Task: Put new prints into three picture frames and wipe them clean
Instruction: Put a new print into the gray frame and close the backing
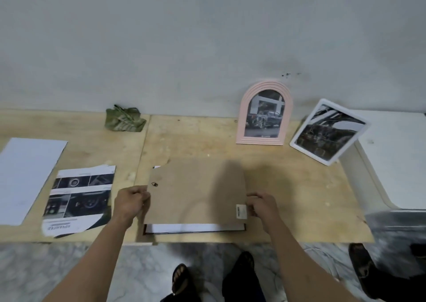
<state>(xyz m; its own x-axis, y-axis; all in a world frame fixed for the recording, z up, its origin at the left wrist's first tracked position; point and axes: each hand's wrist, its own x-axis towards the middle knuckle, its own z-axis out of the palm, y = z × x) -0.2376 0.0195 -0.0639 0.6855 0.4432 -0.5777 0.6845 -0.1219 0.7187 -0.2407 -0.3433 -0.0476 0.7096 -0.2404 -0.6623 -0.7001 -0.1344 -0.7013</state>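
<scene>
A brown backing board (196,191) lies over a dark frame (196,229) that sits face down near the table's front edge, with a white sheet showing along its near side. My left hand (131,201) grips the board's left edge. My right hand (261,204) pinches its right edge beside a small white label. A pink arched frame (265,114) with a print stands against the wall. To its right a white frame (328,132) with a print leans tilted. A torn printed page (79,200) lies to the left of the board.
A crumpled green cloth (124,119) lies by the wall at the back left. A blank white sheet (27,177) lies at the far left. The plywood table (299,198) ends at a white surface (391,154) on the right. Sandalled feet (182,278) stand on the marble floor.
</scene>
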